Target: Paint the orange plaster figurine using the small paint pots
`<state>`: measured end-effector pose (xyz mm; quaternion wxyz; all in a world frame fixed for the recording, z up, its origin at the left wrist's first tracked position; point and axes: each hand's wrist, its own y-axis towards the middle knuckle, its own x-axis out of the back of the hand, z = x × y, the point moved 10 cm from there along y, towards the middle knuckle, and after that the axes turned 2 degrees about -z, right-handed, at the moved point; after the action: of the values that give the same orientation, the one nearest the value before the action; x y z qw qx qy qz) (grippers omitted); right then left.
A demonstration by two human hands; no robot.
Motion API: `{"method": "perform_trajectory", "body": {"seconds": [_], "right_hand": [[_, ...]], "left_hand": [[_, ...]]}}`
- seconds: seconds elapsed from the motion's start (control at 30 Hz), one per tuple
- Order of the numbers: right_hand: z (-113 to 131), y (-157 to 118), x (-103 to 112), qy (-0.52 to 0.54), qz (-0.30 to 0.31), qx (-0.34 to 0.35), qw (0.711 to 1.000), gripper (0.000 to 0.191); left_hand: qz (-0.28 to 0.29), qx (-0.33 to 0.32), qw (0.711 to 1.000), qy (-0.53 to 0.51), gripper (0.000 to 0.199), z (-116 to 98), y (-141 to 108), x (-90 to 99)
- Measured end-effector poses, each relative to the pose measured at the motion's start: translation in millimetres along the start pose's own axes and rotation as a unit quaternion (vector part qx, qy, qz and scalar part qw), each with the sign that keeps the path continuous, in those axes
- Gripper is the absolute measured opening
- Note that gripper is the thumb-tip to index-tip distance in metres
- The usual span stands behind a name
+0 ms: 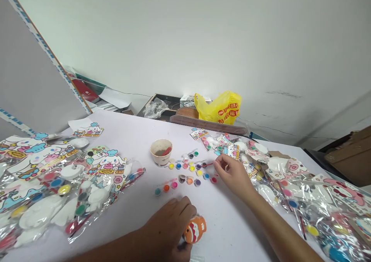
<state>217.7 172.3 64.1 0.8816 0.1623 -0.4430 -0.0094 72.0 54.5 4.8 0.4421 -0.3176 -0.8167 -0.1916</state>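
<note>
My left hand (171,225) is closed around a small orange figurine (196,229) with white and red painted patches, near the table's front edge. Between the pinched fingertips of my right hand (234,175) is a thin red paintbrush (210,164). Its tip is at a dark paint pot (204,164) among the small pots in the middle of the table. Several more open pots, such as an orange one (166,188) and a yellow one (199,172), lie in short strips around it. Behind them on the left stands a paper cup (160,158) with murky liquid and a red object inside.
Clear plastic packets of white figures, paints and cartoon cards cover the white table's left side (72,177) and right side (307,200). Beyond the far edge, a yellow plastic bag (220,108) and a dark tray (168,101) sit against the wall. A grey partition (31,61) rises at left.
</note>
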Motion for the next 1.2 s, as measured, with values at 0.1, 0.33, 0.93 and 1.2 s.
{"method": "perform_trajectory", "body": {"seconds": [0.1, 0.33, 0.93, 1.2], "right_hand": [[-4.6, 1.0, 0.2, 0.013, 0.000, -0.016, 1.000, 0.024], [-11.8, 1.1, -2.1, 0.024, 0.000, -0.036, 0.999, 0.025], [-12.2, 0.9, 0.1, 0.028, -0.010, -0.032, 0.999, 0.024], [-12.4, 2.1, 3.5, 0.028, -0.021, -0.030, 0.999, 0.025]], "left_hand": [[-0.004, -0.004, 1.000, -0.003, 0.042, -0.4, -0.6, 0.8], [-0.005, 0.000, 1.000, -0.009, 0.043, 0.1, -1.5, 1.6], [-0.011, -0.008, 1.000, -0.010, 0.043, -0.7, -0.9, 1.9], [-0.012, -0.010, 1.000, -0.008, 0.042, 0.3, -0.7, 1.3]]}}
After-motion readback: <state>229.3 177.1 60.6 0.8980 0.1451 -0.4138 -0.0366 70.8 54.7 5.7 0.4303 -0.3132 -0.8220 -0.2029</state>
